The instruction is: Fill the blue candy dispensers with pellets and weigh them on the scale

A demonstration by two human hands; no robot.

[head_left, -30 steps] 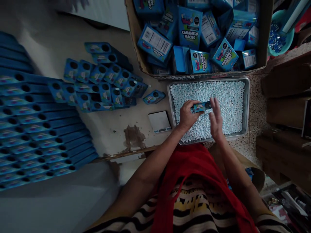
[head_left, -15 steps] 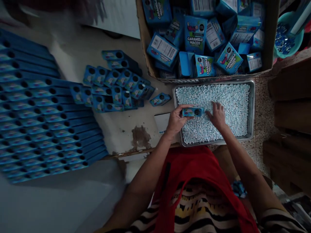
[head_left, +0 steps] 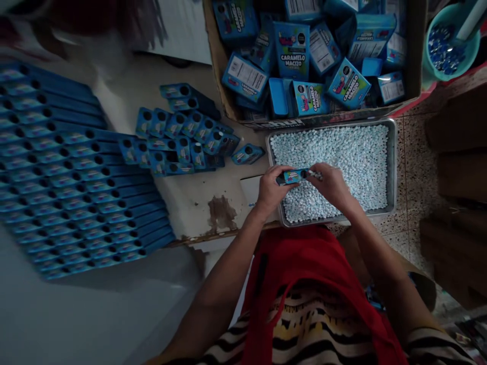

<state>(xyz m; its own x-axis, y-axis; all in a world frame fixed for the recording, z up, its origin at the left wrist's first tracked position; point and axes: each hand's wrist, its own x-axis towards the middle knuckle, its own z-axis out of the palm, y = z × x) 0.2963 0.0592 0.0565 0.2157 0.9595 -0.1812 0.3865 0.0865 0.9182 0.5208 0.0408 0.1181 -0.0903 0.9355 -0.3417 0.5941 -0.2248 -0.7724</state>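
My left hand (head_left: 271,190) grips a small blue candy box (head_left: 293,176) over the near left part of a metal tray (head_left: 392,167) filled with small pale blue candies (head_left: 342,147). My right hand (head_left: 330,183) is closed at the box's right end, its fingers pinched on a few candies at the opening. Both hands hover just above the candy layer.
A cardboard carton (head_left: 220,66) of blue "Caramelo Macizo" boxes stands behind the tray. Loose small boxes (head_left: 182,139) lie to the left, beside long rows of flat blue boxes (head_left: 72,187). A small scale (head_left: 251,190) sits left of the tray. A teal bowl (head_left: 452,40) is at top right.
My right hand left the candies in the tray, closed and came to the box's right end. My left hand kept hold of the box and shifted slightly left.
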